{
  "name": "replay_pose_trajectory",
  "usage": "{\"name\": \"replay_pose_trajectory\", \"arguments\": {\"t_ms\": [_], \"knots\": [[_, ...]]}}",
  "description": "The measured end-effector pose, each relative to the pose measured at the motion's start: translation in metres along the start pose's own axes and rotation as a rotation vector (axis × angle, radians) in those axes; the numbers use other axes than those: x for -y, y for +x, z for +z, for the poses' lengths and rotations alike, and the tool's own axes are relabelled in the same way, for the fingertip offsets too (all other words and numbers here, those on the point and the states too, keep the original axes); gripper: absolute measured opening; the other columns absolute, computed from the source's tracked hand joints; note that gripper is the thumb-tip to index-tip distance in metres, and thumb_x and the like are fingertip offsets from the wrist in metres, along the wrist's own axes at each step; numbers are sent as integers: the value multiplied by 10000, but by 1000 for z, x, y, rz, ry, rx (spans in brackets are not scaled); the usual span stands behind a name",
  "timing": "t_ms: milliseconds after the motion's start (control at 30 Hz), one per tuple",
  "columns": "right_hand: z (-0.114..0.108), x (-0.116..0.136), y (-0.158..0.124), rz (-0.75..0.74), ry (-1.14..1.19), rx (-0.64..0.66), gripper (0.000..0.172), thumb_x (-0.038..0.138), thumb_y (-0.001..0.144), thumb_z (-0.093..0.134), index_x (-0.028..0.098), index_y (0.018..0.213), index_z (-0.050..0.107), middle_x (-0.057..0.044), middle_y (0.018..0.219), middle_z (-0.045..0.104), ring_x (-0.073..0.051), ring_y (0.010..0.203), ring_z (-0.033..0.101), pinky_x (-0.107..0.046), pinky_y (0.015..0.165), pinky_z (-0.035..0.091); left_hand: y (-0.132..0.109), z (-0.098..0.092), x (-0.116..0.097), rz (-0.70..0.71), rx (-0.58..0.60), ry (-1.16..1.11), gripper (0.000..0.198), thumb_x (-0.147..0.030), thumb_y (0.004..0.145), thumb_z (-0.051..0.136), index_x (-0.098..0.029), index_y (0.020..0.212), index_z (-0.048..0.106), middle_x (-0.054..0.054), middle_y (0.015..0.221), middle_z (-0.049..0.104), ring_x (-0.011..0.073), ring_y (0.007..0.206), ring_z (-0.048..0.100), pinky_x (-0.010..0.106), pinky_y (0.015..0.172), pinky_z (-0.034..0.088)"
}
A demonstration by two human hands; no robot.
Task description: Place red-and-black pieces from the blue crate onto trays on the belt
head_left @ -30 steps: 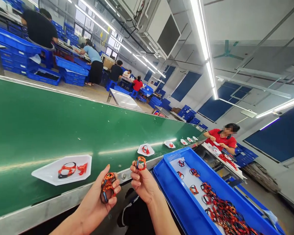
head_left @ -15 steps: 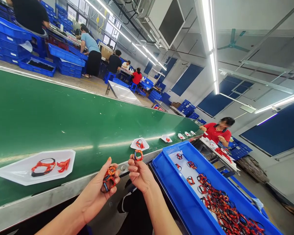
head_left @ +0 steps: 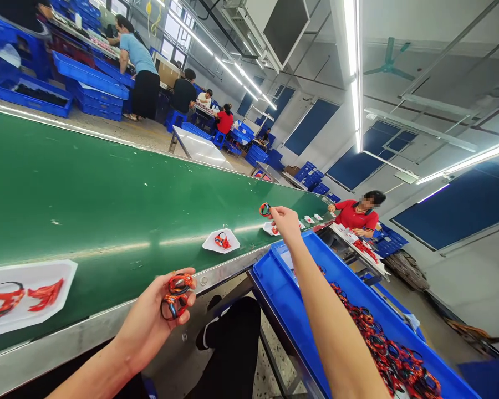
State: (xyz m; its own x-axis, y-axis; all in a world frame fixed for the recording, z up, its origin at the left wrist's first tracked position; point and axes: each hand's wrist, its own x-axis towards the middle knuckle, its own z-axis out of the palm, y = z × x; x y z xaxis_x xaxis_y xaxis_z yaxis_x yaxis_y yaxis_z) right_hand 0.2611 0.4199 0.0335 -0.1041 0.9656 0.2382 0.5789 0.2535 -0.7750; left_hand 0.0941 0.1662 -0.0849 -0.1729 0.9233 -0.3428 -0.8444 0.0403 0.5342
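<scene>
My left hand [head_left: 149,310] is curled around a few looped orange-red and black bands [head_left: 175,306], held above the metal edge of the conveyor. Over the green belt [head_left: 120,188], my right hand [head_left: 286,223] pinches one similar looped band [head_left: 265,215] between thumb and fingertips. Just below that band sits a white tray [head_left: 268,228], partly covered by the hand. Nearer, another white tray [head_left: 210,244] carries a looped band and a red piece. At the lower left, a larger-looking white tray [head_left: 69,277] holds a looped band beside a red piece.
A blue bin [head_left: 293,310] with many looped bands stands to my right, under my right forearm. A co-worker in a red shirt [head_left: 357,215] sits farther along the belt beside a table with red pieces. Blue crates [head_left: 95,91] and other people are across the belt.
My right hand has moved forward and right over the belt with its looped band. My left hand has shifted slightly left. The trays appear farther left in view.
</scene>
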Motion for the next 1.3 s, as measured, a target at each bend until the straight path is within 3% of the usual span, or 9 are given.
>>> {"name": "replay_pose_trajectory", "arguments": {"t_ms": [200,300,400,500,667,833,1000,1100,1300], "knots": [[-10,-46,38,130,-361,-132,136,204,738,587,153,650,677,-76,695,673,-210,782,626,-292,697,431,10,-5,-1,-62,16,-4,269,-343,809,592,-161,1003,630,36,806,575,110,576,487,212,388,389],[-11,-56,45,186,-419,-130,155,268,819,598,137,771,667,-69,823,673,-195,843,622,-337,766,468,14,-6,-3,-81,18,-39,225,-340,806,598,-158,935,630,36,812,568,104,568,482,202,368,372],[-13,-56,49,206,-391,-88,227,332,892,537,127,935,625,-58,929,651,-150,801,618,-338,741,509,17,-6,-6,-99,-11,-64,215,-337,811,590,-152,914,629,35,785,551,101,550,472,199,357,366],[-11,-46,44,162,-300,-16,243,277,896,495,89,927,645,-94,868,674,-130,673,618,-269,617,504,18,-6,-6,-114,-20,-72,235,-358,805,596,-152,914,626,35,775,546,103,544,467,202,354,366],[12,-13,-7,-23,-110,210,282,294,855,488,148,1053,625,-61,887,686,-88,592,588,-189,492,440,18,-2,-1,-108,-22,-75,289,-426,802,591,-155,898,619,34,771,554,95,537,459,184,351,344],[36,24,-108,-383,0,698,229,296,841,519,187,996,648,4,696,624,-81,504,500,-210,504,409,17,3,6,-141,37,-83,333,-479,781,603,-163,881,624,20,768,573,81,543,473,164,370,334],[46,30,-170,-687,-175,816,349,284,804,610,274,1152,591,-4,818,624,-120,630,508,-246,587,380,10,6,12,-158,-34,-36,390,-526,737,631,-137,707,611,7,678,569,62,498,459,165,401,356],[49,22,-172,-678,-181,798,346,290,792,629,284,1137,607,0,772,602,-141,676,507,-251,601,368,6,9,16,-167,-3,-2,407,-547,746,607,-144,695,605,-2,627,550,65,485,449,161,392,328],[43,7,-158,-301,52,929,312,328,804,615,216,1094,644,25,665,563,-80,529,405,-197,497,328,2,14,19,-205,116,50,410,-572,790,534,-168,803,605,-7,597,528,72,474,434,159,377,284]]}}
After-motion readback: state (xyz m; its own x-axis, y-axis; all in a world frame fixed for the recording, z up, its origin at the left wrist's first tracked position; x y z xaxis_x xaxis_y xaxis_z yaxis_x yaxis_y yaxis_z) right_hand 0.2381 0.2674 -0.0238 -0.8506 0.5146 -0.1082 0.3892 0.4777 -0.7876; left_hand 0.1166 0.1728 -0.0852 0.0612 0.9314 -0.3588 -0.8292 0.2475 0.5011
